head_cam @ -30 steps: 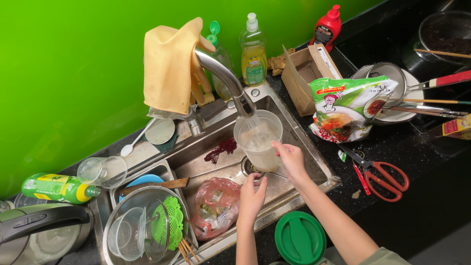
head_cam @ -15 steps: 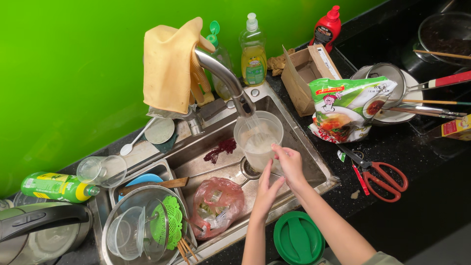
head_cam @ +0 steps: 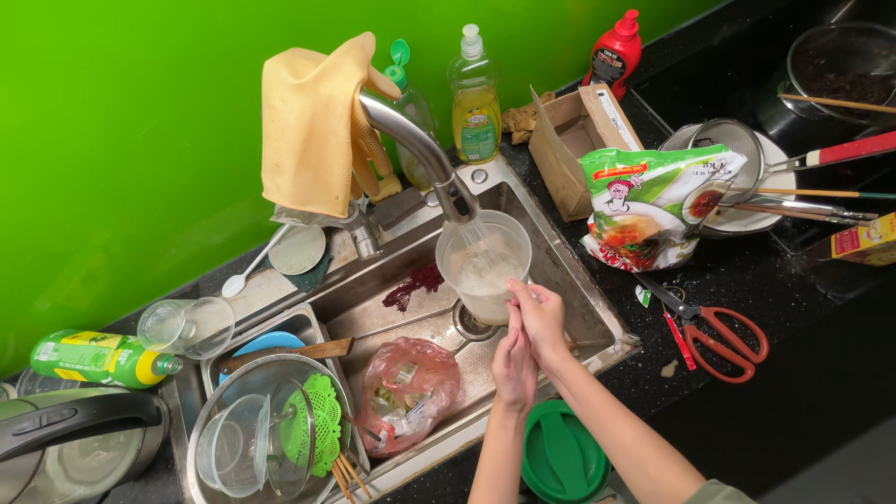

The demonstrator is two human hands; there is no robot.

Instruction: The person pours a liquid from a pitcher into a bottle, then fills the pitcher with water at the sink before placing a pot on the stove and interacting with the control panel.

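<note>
Both hands over the sink (head_cam: 597, 322), just below the faucet (head_cam: 415, 149). Left hand (head_cam: 513, 364) and right hand (head_cam: 539, 315) pressed together, fingers flat, gripping nothing. Clear plastic container (head_cam: 483, 264) stands under the faucet with water running in, touching the right hand's fingertips. Pink bag (head_cam: 408, 387) lies left of the hands.

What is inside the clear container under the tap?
The clear container holds cloudy, foamy water, with the tap running into it. The right hand touches its rim; the froth hides anything at the bottom.
</note>
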